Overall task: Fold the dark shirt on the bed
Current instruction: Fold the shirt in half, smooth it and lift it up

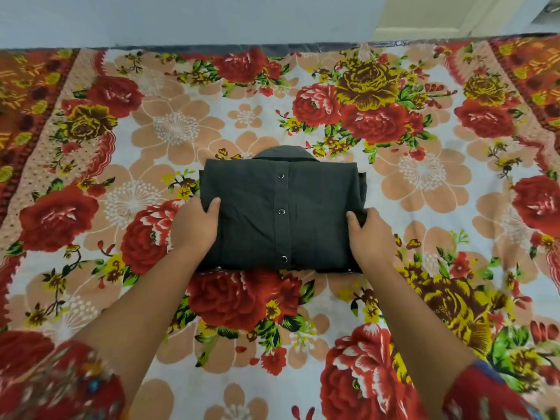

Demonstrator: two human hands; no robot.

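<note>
The dark shirt (281, 213) lies folded into a compact rectangle in the middle of the bed, its button strip with metal snaps running down the top face and its collar peeking out at the far edge. My left hand (194, 225) grips the shirt's left edge, thumb on top and fingers tucked under the fabric. My right hand (371, 234) grips the right edge the same way, thumb on top. Both forearms reach in from the near side.
The bed is covered by a floral sheet (151, 140) with red roses and peach flowers. A pale wall (181, 16) runs behind the bed's far edge, with a doorway (424, 16) at the upper right.
</note>
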